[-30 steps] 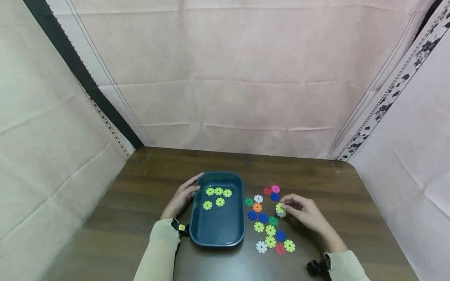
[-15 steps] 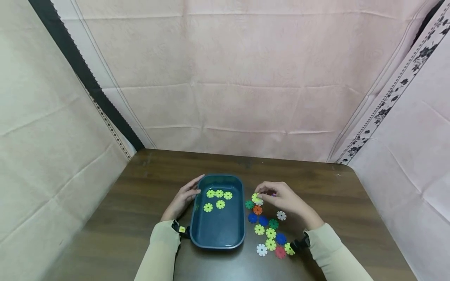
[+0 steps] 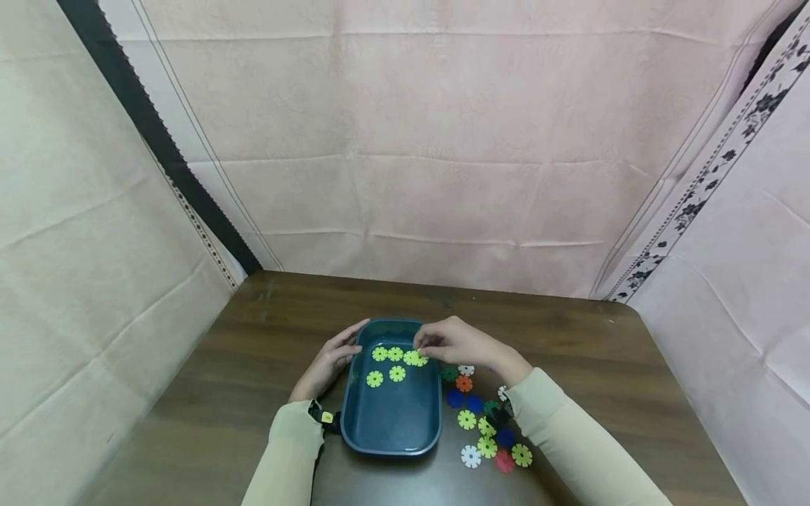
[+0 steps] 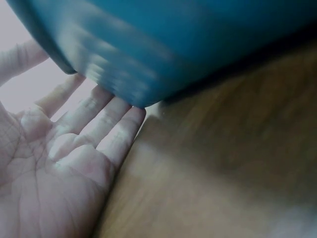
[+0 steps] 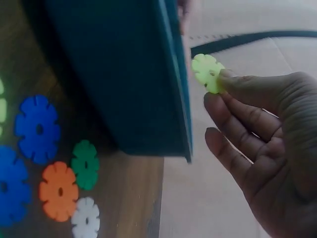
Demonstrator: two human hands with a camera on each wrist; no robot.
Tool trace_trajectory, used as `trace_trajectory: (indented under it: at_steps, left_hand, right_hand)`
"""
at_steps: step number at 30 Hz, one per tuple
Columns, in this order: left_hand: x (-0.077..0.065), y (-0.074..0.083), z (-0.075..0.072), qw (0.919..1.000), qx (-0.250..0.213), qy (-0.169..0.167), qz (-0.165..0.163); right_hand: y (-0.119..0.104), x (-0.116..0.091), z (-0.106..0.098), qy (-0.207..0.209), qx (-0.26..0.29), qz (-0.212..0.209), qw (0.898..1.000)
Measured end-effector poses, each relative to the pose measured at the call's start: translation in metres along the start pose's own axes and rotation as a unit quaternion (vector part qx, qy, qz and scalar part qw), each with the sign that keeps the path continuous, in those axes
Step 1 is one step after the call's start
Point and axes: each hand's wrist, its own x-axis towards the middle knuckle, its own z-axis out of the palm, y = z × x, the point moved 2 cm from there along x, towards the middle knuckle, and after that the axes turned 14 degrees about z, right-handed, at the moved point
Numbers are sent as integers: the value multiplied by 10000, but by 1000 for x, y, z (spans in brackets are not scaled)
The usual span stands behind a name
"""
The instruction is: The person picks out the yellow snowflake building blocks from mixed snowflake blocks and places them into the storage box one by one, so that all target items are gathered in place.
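A dark blue-green rectangular tray (image 3: pixel 392 425) stands on the table with several yellow-green notched discs (image 3: pixel 375 379) lying in its far half. Along its left side, my left hand (image 3: pixel 328 360) touches the wall with its fingers extended, which the left wrist view shows from the palm side. My right hand (image 3: pixel 465 343) is over the tray's right rim. Between thumb and finger it pinches a yellow-green notched disc (image 5: pixel 207 73) by its edge, seen above the tray rim in the right wrist view.
Right of the tray lie loose notched discs: blue (image 3: pixel 454 398), orange (image 3: pixel 464 384), white (image 3: pixel 471 457), red (image 3: pixel 504 461) and yellow-green (image 3: pixel 522 455). My right forearm (image 3: pixel 563 429) hides part of them. Pale cloth (image 3: pixel 443 154) hangs behind the brown table (image 3: pixel 304 302).
My right hand has carried the yellow-green disc leftward from the loose discs to above the tray. The left hand has stayed at the tray's left side.
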Motion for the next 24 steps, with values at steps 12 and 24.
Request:
trace_trajectory:
  at_steps: [12,24]
  left_hand:
    - [1,-2,-2,9999,26,-113,53]
    - [1,0,-1,10000,0,-55,-7]
  right_hand:
    - [-3,24,13,-954,-802,317,9917]
    - [0,34,19,-1144,-881,448,9885]
